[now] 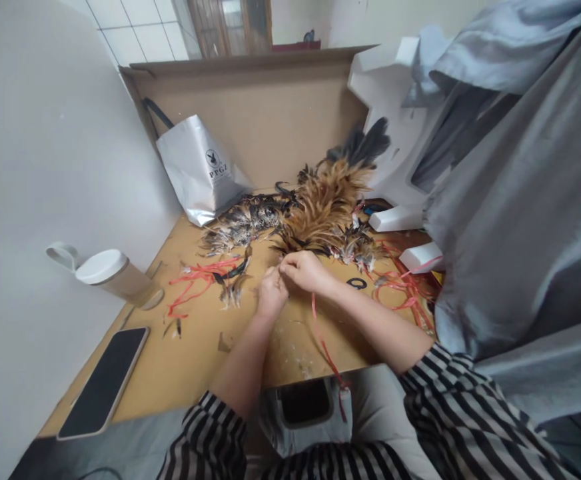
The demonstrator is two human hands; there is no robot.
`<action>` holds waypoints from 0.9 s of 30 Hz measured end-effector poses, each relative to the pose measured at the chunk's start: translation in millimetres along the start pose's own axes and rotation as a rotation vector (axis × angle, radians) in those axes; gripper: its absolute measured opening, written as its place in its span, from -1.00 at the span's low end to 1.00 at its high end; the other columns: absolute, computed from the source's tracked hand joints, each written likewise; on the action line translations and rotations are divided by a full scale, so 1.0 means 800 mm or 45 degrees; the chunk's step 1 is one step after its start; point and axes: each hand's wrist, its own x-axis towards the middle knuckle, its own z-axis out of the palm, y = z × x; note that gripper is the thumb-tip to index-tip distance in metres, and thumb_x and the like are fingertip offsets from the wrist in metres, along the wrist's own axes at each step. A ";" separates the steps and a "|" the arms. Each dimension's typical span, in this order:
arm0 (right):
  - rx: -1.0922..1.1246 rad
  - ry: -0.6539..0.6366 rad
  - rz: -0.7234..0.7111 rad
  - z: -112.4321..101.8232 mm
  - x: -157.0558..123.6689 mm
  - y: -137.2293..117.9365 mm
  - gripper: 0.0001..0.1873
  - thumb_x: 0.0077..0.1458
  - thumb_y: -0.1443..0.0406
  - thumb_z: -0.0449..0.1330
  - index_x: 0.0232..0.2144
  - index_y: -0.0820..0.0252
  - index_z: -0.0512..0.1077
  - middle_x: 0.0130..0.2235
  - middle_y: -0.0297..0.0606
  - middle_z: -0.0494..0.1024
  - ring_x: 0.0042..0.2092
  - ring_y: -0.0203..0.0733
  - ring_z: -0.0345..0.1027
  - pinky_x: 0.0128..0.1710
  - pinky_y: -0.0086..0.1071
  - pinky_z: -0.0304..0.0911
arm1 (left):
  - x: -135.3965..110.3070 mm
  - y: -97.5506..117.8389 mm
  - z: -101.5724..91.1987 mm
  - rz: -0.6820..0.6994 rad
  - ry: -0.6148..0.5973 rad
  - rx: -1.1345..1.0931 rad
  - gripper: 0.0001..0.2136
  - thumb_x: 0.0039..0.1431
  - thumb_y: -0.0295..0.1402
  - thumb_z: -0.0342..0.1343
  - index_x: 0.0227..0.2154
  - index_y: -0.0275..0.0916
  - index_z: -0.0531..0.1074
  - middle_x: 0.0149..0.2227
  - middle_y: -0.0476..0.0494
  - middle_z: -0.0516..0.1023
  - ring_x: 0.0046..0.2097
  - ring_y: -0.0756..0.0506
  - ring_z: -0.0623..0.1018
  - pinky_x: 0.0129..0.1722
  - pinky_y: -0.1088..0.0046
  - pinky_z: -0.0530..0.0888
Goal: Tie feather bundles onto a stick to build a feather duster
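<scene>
My left hand (272, 293) and my right hand (304, 272) meet over the table, fingertips pinched together; the small thing between them is hidden. From beneath my right hand a red plastic ribbon (324, 347) hangs down over the table's front edge, apparently held in it. Just beyond my fingers lies a large bundle of brown feathers (315, 210) with dark tips, its near end close to my knuckles. Speckled grey feathers (243, 223) lie to its left. Cut red ribbons (195, 277) with a few loose feathers are left of my hands.
A phone (105, 380) and a lidded cup (125, 280) stand at the left. Behind is a silver bag (195, 173) against a cardboard panel (270, 113). At the right are a black ring (357, 283), more red ribbons (408, 290), a white machine (395, 133) and hanging grey cloth (530, 213).
</scene>
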 end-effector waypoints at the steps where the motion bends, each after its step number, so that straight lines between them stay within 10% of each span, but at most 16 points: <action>1: -0.080 -0.047 0.020 -0.009 0.006 -0.003 -0.75 0.03 0.33 0.03 -0.44 0.20 0.51 -0.45 -0.28 0.53 -0.42 -0.28 0.32 -0.42 -0.48 0.09 | -0.001 0.003 0.000 0.027 -0.024 0.051 -0.80 0.06 -0.56 -0.12 -0.42 -0.28 0.41 -0.43 -0.18 0.41 -0.33 -0.08 0.43 -0.31 0.42 0.36; 11: -1.042 -0.514 -0.365 -0.067 0.061 -0.020 -0.75 -0.05 0.33 0.09 -0.36 0.23 0.54 -0.30 0.02 0.56 -0.22 0.02 0.44 -0.31 -0.30 0.23 | -0.007 0.019 -0.003 0.255 -0.254 0.260 -0.76 0.18 -0.44 -0.15 -0.17 -0.26 0.36 -0.39 -0.22 0.45 -0.29 -0.12 0.47 -0.27 0.37 0.39; 23: -0.710 -0.612 -0.201 -0.050 0.082 -0.002 -0.89 -0.30 0.29 0.31 -0.55 0.11 0.56 -0.52 -0.29 0.54 -0.42 -0.23 0.38 -0.46 -0.46 0.11 | -0.013 0.020 0.006 0.310 -0.203 0.039 -0.70 0.18 -0.38 -0.08 -0.03 -0.27 0.29 -0.17 -0.30 0.52 -0.16 -0.15 0.52 -0.12 0.29 0.43; 27: -0.166 -0.537 -0.029 -0.053 0.097 -0.019 -0.83 -0.37 0.28 0.39 -0.70 0.23 0.47 -0.71 -0.37 0.38 -0.58 -0.34 0.24 -0.51 -0.46 0.14 | -0.012 0.013 0.010 0.271 -0.217 -0.032 -0.75 0.16 -0.40 -0.06 -0.12 -0.26 0.37 -0.23 -0.27 0.54 -0.19 -0.14 0.53 -0.16 0.30 0.44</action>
